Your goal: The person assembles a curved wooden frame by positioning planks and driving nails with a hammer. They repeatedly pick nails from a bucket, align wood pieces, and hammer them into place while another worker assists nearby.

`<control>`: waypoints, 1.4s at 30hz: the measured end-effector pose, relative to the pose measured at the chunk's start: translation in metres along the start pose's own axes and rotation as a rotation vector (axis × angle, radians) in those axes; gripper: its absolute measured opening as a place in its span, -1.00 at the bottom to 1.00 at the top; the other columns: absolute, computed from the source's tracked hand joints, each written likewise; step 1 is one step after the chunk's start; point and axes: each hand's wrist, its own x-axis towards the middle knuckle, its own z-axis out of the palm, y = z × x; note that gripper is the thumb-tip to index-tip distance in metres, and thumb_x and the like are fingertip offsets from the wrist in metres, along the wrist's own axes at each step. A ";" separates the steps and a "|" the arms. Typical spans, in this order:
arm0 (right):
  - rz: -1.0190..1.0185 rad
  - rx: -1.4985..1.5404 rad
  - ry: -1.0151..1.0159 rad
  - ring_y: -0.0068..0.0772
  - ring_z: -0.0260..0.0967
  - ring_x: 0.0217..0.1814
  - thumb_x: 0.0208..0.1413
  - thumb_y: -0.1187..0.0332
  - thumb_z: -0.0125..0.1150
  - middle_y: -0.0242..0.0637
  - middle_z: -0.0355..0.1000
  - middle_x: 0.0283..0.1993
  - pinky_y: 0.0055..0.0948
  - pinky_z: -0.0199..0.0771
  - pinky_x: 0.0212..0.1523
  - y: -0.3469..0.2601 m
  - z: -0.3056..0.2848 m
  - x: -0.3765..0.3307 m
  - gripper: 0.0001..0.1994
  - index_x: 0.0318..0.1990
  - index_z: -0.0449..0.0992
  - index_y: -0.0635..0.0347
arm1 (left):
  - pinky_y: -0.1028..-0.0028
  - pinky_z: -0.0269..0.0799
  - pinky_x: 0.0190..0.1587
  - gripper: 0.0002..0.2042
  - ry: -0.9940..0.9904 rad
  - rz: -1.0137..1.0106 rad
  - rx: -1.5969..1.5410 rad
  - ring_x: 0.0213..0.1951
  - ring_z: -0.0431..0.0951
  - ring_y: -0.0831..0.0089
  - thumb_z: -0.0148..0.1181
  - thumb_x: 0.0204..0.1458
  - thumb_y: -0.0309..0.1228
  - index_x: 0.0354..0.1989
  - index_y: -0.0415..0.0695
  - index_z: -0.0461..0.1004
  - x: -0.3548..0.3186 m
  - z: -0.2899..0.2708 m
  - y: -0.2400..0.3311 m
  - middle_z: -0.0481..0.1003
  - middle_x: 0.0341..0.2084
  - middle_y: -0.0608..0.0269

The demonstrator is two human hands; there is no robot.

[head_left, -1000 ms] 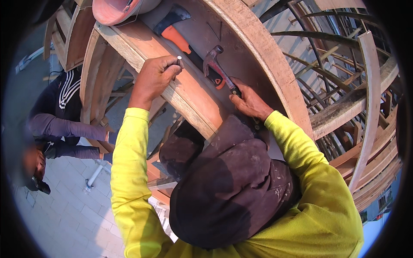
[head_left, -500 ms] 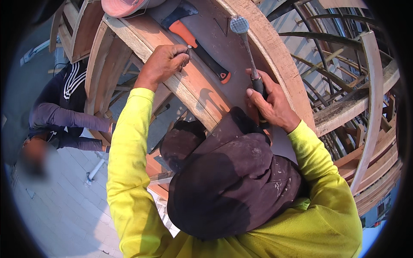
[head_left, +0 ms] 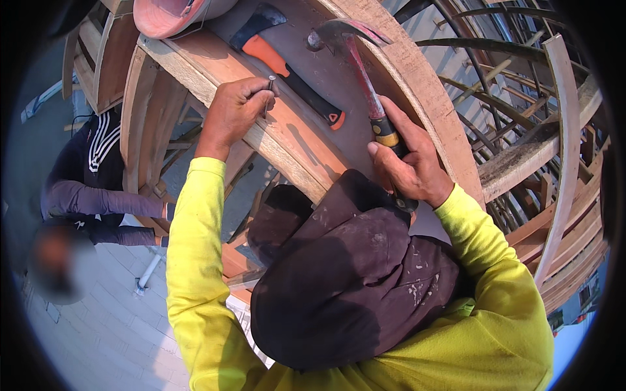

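Observation:
My left hand pinches a nail between thumb and fingers, its head up, over a wooden beam. Whether the nail's point touches the wood is hidden by my fingers. My right hand is wrapped around the black and yellow grip of a claw hammer. The hammer is raised, with its worn red neck and metal head beyond the hand and its claw pointing right. Between the two hands, a hatchet with an orange and black handle lies on the panel beside the beam.
A pinkish, bowl-shaped thing rests at the beam's far end. A curved wooden rim bounds the panel on the right. Wooden frames and poles stand beyond it. At the left, another person in dark clothes works near curved timbers.
The hammer has turned in my right hand, so its head shows side-on with the claw visible rather than its striking face. My left hand still pinches the nail, a little nearer me.

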 end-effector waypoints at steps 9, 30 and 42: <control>0.071 0.128 -0.126 -0.04 0.46 0.16 0.17 0.54 0.18 0.10 0.43 0.16 -0.28 0.40 0.18 0.025 0.008 -0.003 -0.38 0.39 0.17 0.40 | 0.45 0.48 -0.33 -0.90 -0.192 0.069 0.180 -0.44 0.58 0.44 0.23 0.07 -0.55 -0.30 -0.35 0.58 0.005 -0.007 0.008 0.58 -0.47 0.12; 0.166 0.572 0.202 -0.71 0.28 -0.56 0.35 0.44 0.04 -0.34 0.38 -0.34 -0.63 0.24 -0.56 0.006 0.028 -0.005 -0.42 0.45 0.00 0.30 | 0.35 0.46 -0.31 -0.91 -0.080 0.266 0.412 -0.42 0.56 0.26 0.20 0.06 -0.55 -0.30 -0.32 0.55 0.002 0.004 -0.009 0.55 -0.44 0.08; 0.169 0.698 0.344 -0.67 0.28 -0.64 0.37 0.37 0.03 -0.44 0.35 -0.53 -0.57 0.30 -0.61 0.024 0.047 -0.018 -0.49 0.40 0.10 0.24 | 0.28 0.48 -0.17 -0.88 -0.018 0.246 0.411 -0.21 0.54 0.12 0.20 -0.07 -0.54 -0.35 -0.30 0.51 -0.008 0.013 -0.004 0.48 -0.34 0.04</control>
